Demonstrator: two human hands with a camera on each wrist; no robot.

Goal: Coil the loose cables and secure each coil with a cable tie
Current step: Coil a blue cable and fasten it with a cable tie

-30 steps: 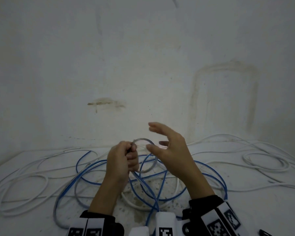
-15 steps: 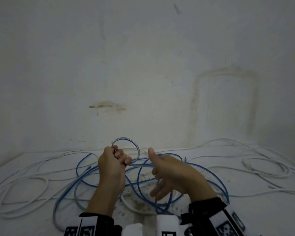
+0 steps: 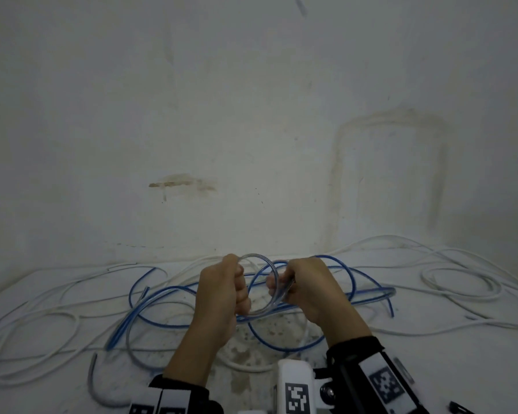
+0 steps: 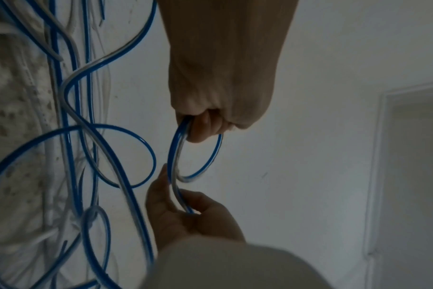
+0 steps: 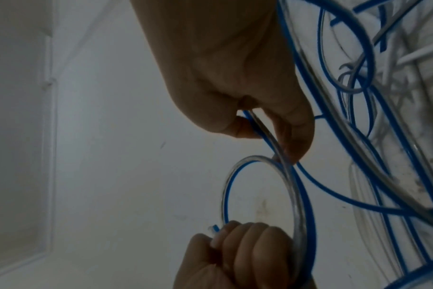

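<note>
Change: compared with half a second ago, the right hand [image 3: 307, 289], then spread open beside the cable, is now closed on it, and a fuller loop is seen between the hands.
Left hand: the left hand [image 3: 223, 289] is fisted round the blue cable [image 3: 262, 286] at the loop's near end; the cut tip is seen poking out past the knuckles in the right wrist view.
Right hand: the running strand is pinched between thumb and fingers [image 5: 294, 136], just beside the loop.
Cable location: the loop is held above the counter [image 3: 461, 369]; the rest is left sprawled there among white cables [image 3: 461, 283].
Meaning: coiling is judged barely begun; no cable tie is seen.
</note>
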